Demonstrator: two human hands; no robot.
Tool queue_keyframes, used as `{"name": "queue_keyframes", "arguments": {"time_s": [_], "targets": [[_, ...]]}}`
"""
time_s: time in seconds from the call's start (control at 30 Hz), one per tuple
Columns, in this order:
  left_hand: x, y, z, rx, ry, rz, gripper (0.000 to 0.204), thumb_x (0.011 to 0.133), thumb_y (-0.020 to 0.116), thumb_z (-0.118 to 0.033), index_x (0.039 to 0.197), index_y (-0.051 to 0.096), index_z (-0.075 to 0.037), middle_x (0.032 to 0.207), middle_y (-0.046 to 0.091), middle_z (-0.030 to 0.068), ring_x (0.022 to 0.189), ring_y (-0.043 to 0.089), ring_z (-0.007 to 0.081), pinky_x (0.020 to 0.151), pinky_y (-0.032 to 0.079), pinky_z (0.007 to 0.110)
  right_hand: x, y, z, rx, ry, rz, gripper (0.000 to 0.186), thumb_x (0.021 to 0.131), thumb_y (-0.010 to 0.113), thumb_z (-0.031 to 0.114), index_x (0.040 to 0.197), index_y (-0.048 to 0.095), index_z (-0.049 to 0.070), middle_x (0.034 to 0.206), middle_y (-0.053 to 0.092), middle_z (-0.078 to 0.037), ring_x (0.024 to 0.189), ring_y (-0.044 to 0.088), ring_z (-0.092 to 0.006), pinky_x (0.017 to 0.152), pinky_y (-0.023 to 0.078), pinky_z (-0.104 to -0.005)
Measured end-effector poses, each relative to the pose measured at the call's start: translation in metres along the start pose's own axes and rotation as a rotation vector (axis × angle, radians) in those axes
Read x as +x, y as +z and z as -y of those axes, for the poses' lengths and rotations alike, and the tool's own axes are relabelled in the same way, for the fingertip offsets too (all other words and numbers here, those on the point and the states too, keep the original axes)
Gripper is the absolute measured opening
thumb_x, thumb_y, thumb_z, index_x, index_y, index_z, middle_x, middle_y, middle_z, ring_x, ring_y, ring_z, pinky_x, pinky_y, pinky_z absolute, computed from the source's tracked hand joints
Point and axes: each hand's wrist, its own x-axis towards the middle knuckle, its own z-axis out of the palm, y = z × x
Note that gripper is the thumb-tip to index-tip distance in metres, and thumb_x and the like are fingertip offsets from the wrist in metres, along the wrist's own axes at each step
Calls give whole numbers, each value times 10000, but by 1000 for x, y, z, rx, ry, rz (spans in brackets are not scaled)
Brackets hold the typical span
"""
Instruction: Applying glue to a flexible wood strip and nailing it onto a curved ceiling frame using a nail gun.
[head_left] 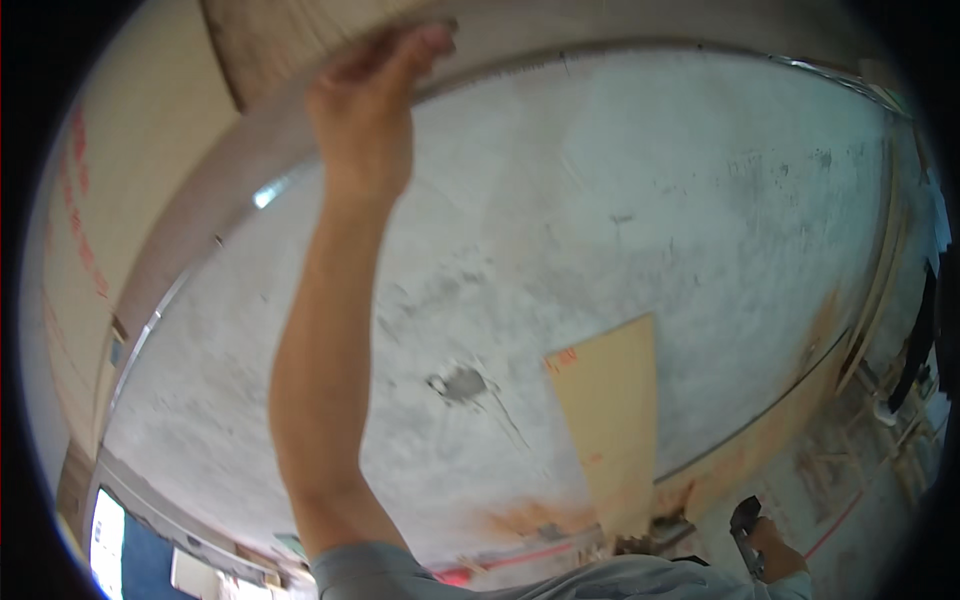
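My left arm reaches up in front of a grey plastered wall (620, 220). At its end my left hand (375, 80) is closed near the wall's top edge, by a brownish wooden panel (290, 40). Its fingers curl together, and a small dark bit shows at the fingertips, too blurred to name. Low on the right, my right hand (770, 545) is wrapped round a hand tool (746, 525) with a black head and a silvery metal body; its exact kind is unclear. A tapering plywood strip (615, 420) leans upright against the wall, left of that tool.
A shiny metal strip (150, 325) follows the wall's left edge. Pale boards with red marks (110, 190) stand far left. The wall has a rough hole (462, 384). Timber pieces (830, 460) lie on the floor at right, near someone's dark-clothed leg (915, 345).
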Motion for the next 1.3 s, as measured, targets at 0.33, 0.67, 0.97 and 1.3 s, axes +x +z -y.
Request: {"name": "queue_keyframes", "arguments": {"time_s": [0.33, 0.67, 0.97, 1.3], "targets": [[2, -13, 3, -183, 86, -13, 191, 911, 724, -111, 1045, 705, 23, 986, 740, 131, 875, 683, 203, 818, 497, 321, -30, -6, 99, 124, -42, -80, 502, 613, 843, 287, 1004, 710, 1, 997, 709, -234, 951, 693, -382, 833, 557, -456], [-4, -27, 3, 379, 265, -83, 283, 1014, 591, -182, 1046, 691, 81, 998, 740, 154, 887, 696, 209, 834, 511, 325, -35, -74, 37, 318, 152, -208, 580, 581, 854, 160, 1075, 620, -33, 1052, 665, -279, 1040, 649, -424, 872, 532, -467], [0, -11, 12, 287, 266, -59, 246, 995, 617, -179, 1102, 673, 35, 1021, 725, 190, 955, 689, 259, 878, 524, 411, -33, -340, 201, 539, -663, -521, 467, 693, 770, 107, 1113, 592, 8, 922, 662, -151, 876, 655, -357, 767, 516, -459], [-3, -24, 1, 238, 216, -9, 280, 996, 617, -268, 1081, 672, -7, 1050, 723, 162, 992, 668, 241, 875, 497, 363, -121, -529, 479, 1562, -1357, 49, 366, 909, 718, 394, 944, 532, 81, 682, 539, -4, 522, 511, -101, 490, 425, -277]]}}
